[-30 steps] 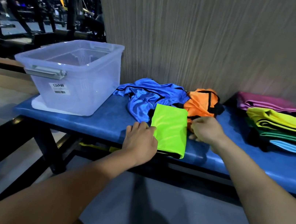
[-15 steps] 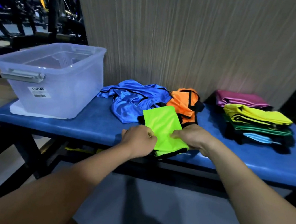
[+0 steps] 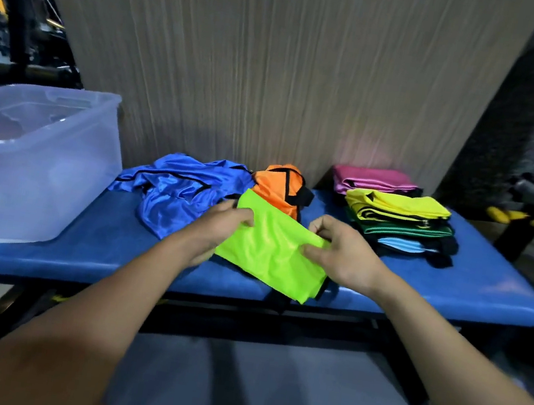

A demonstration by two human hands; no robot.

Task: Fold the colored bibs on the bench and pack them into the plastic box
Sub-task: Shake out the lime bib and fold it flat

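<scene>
Neon-green fabric sits nearest: the folded green bib [image 3: 272, 251] is gripped from both sides, the left hand [image 3: 220, 230] pinching its left edge with thumb on top, the right hand [image 3: 344, 252] curling fingers [image 3: 321, 226] and thumb round its right edge. It hangs over the front half of the blue bench [image 3: 106, 247], its near corner drooping past the bench edge.

Just beyond the left fingertips lies the crumpled blue bib [image 3: 177, 189]; straight past the green bib, between both hands, the orange bib [image 3: 278, 186] is bunched up, partly covered by the green one. Beyond the right fingers stands a stack of folded bibs [image 3: 397, 222], yellow on top, green and light blue beneath, with a pink bib [image 3: 373, 180] behind it. Well left of the left hand stands the clear plastic box [image 3: 29, 163].

Half a second ago the green bib lay flat on the bench under both hands; now it is lifted and tilted, and the view has swung right.

The box is cut off at the left edge, its label blurred. What the black trim under the stack belongs to is unclear.
</scene>
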